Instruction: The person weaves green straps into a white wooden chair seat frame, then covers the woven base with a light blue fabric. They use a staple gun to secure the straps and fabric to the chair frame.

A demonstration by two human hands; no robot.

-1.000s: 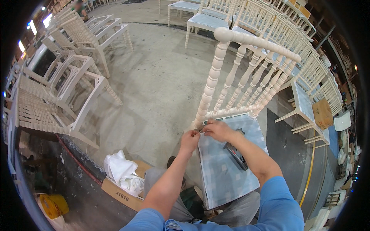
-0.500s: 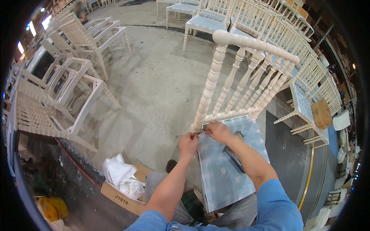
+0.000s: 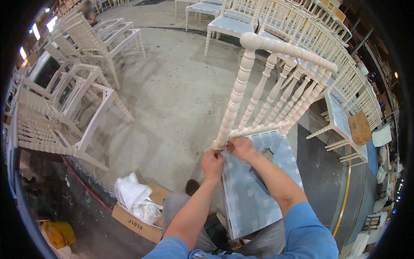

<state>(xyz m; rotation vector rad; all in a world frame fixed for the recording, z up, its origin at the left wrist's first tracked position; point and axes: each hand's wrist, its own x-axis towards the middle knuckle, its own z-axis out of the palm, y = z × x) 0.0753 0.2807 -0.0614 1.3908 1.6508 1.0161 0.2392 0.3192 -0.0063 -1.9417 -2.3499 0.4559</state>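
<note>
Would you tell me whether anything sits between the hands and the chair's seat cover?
Nothing visible does: the left hand and right hand both rest directly on the back corner of the seat cover, beside the chair back.

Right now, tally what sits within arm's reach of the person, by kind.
Hands: 2, left hand and right hand, both at the seat's back corner
White spindle-back chair: 1
Checked seat pad: 1
Cardboard box: 1
White bag bundle: 1
Total: 6
</note>
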